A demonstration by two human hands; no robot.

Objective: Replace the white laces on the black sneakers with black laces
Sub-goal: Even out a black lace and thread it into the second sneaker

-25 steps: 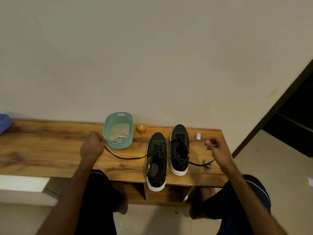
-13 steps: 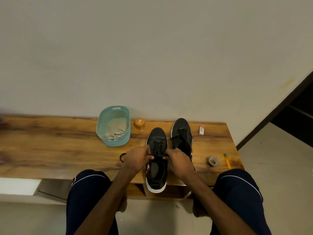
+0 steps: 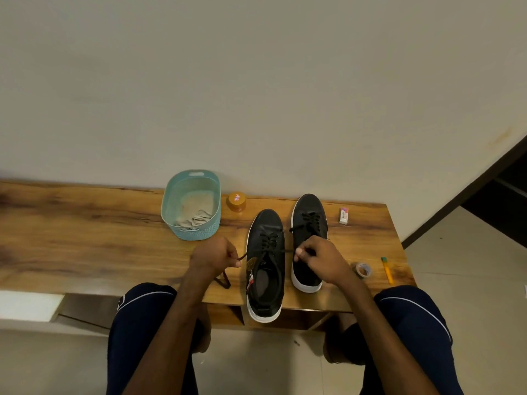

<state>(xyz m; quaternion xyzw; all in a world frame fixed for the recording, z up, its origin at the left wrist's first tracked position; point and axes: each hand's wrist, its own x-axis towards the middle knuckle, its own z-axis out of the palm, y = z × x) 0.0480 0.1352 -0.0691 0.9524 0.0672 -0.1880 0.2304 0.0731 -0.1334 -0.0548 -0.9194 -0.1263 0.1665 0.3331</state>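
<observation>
- Lace (image 3: 244,255), thin and black, crosses the top eyelets of the nearer sneaker (image 3: 265,277). Its long axis runs left to right, square to the shoe's length.
- Left hand (image 3: 212,253) sits just left of that sneaker, its fingers (image 3: 235,262) pinching one end. Slack lace loops on the surface (image 3: 85,232) beneath it.
- Right hand (image 3: 319,258) sits just right of it, over the farther sneaker (image 3: 309,220), fingers pinching the other end. Both hands look equally near the eyelets.
- Next move is probably a knot, which would bring the two ends inward over the tongue.
- Sneakers have matte black uppers and white rubber soles. The nearer heel overhangs the edge of the surface.
- Surface is grained wood. A ribbed teal basket (image 3: 196,233), beyond the left hand, holds the white laces (image 3: 194,220).
</observation>
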